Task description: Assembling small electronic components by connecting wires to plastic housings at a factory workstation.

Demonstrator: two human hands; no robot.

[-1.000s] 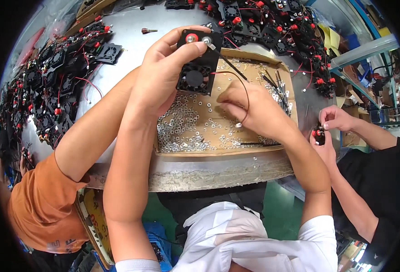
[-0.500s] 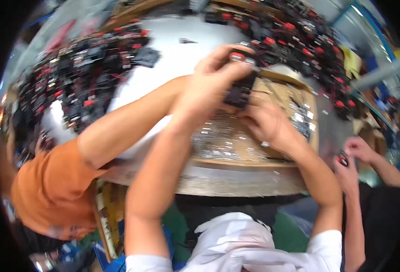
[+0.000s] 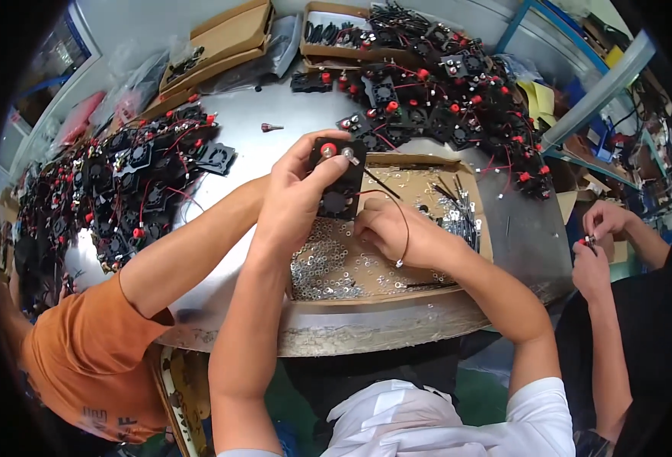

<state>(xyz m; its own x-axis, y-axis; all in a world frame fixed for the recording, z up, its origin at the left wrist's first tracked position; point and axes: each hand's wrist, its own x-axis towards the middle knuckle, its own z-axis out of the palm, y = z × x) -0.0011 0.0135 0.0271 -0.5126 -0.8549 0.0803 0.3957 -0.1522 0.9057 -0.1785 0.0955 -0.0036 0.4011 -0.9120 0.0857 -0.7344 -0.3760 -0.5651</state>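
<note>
My left hand (image 3: pixel 296 183) grips a black plastic panel (image 3: pixel 343 177) upright above a shallow cardboard tray (image 3: pixel 366 301). Its thumb lies beside the red and silver terminal posts at the panel's top; a small fan sits lower down. My right hand (image 3: pixel 397 234) is close to the panel's lower right edge, fingers curled inward. What they hold, if anything, is hidden. From the panel a thin dark red wire (image 3: pixel 406 222) loops over the back of this hand, ending in a small metal terminal. Loose metal washers and nuts (image 3: pixel 320 263) are scattered in the tray below.
Piles of black fan panels with red posts lie left (image 3: pixel 134 164) and right (image 3: pixel 419 107). A co-worker's arm in an orange sleeve (image 3: pixel 100 335) reaches in behind my left forearm. Another person's hands (image 3: pixel 598 236) work at the right. A loose red-tipped post (image 3: pixel 272 127) lies on the metal table (image 3: pixel 518 244).
The whole scene has shifted in the view and the blur has gone. My left hand still holds the panel, and my right hand stays near its lower edge.
</note>
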